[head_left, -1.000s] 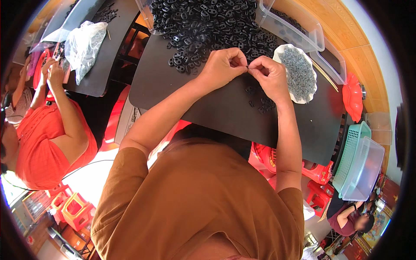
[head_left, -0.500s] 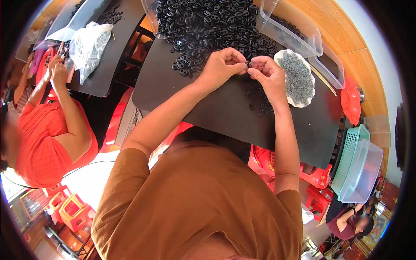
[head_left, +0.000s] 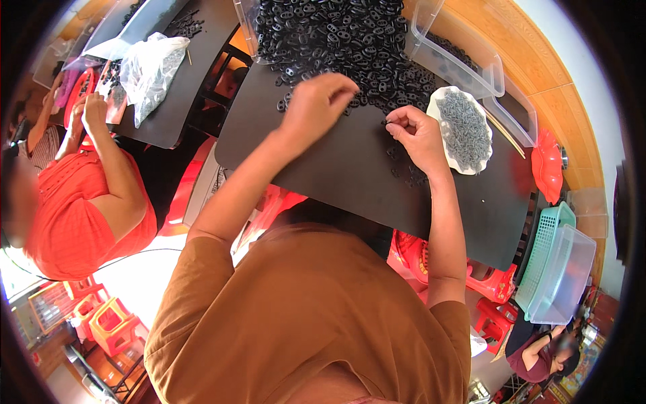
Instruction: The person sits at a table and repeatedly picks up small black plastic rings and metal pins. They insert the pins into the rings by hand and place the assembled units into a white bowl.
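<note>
A large pile of small black plastic pieces with two holes spreads over the far middle of the dark table. Over its near edge is my left hand, smeared by motion with fingers curled, so whether it holds anything is unclear. Thumb and forefinger of my right hand pinch a tiny black piece at their tips. Just below that hand lie some small black pieces. Right of it stands a white scalloped dish filled with small grey slender parts.
Clear plastic bins flank the pile, and wooden sticks lie beside the dish. A red dish and a green basket sit at the right. A person in red works at another table, near a plastic bag.
My hands have come apart. The left has swung left and toward me, over the pile's near edge; the right has stayed near the dish, slightly lower in view.
</note>
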`<state>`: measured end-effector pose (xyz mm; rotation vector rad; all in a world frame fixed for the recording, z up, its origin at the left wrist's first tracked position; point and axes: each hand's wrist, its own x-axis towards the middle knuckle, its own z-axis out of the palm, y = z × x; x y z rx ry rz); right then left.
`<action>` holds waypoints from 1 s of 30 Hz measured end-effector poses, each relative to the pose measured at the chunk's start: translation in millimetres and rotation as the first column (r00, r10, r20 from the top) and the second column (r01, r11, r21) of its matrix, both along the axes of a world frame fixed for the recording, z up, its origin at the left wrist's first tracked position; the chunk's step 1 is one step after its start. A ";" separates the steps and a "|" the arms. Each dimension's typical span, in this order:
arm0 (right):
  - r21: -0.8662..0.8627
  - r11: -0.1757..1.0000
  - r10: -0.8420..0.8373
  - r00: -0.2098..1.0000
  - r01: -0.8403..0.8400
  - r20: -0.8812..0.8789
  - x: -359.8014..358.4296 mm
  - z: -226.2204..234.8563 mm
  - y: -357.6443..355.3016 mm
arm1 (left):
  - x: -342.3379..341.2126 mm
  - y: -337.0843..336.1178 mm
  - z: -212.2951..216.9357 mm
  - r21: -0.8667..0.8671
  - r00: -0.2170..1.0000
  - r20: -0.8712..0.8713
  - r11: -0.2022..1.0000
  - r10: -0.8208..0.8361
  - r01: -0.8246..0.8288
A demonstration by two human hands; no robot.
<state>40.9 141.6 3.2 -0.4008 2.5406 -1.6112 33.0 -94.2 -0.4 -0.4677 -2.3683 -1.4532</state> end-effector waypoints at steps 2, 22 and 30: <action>0.124 0.992 0.043 0.996 -0.034 -0.075 2.5 5.0 -3.5 | -11.9 -10.0 9.4 -0.192 0.993 -0.120 0.981 -0.010 -0.014; 0.175 0.982 0.114 0.955 -0.068 -0.272 0.2 5.2 -1.8 | -63.7 42.0 0.8 -0.330 0.977 -0.078 0.930 -0.199 0.163; -0.127 0.992 0.024 0.999 -0.027 -0.025 1.9 2.7 -7.4 | -26.2 13.9 4.7 0.690 0.675 0.460 0.711 -0.577 0.138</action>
